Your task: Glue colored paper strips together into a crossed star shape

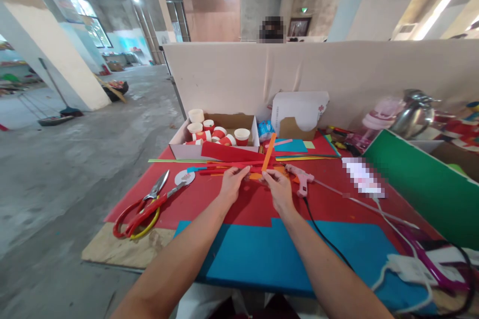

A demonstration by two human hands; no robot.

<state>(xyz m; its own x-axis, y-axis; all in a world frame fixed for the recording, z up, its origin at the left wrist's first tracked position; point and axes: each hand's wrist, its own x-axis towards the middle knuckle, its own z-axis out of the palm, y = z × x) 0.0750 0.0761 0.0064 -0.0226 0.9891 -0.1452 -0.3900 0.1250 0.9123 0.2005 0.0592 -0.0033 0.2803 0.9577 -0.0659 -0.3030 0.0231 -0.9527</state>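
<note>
Between finger and thumb, my right hand (279, 188) pinches the lower end of an orange strip (269, 152), which stands up at a slant. My left hand (232, 183) is closed in a pinch just to its left; what sits in its fingertips is too small to make out. Behind and under both hands lie red strips (213, 171) and other coloured strips. A pink glue gun (301, 179) rests right of my right hand. To the left are red-handled scissors (144, 207) and a white round disc (185, 177).
A cardboard box (215, 151) of red and white paper cups (242, 136) stands at the back. Blue sheets (284, 254) cover the front edge of the red tabletop. Cables, a lit phone (362, 177) and a green board (422, 184) lie right. A person's head shows beyond the partition (232, 79).
</note>
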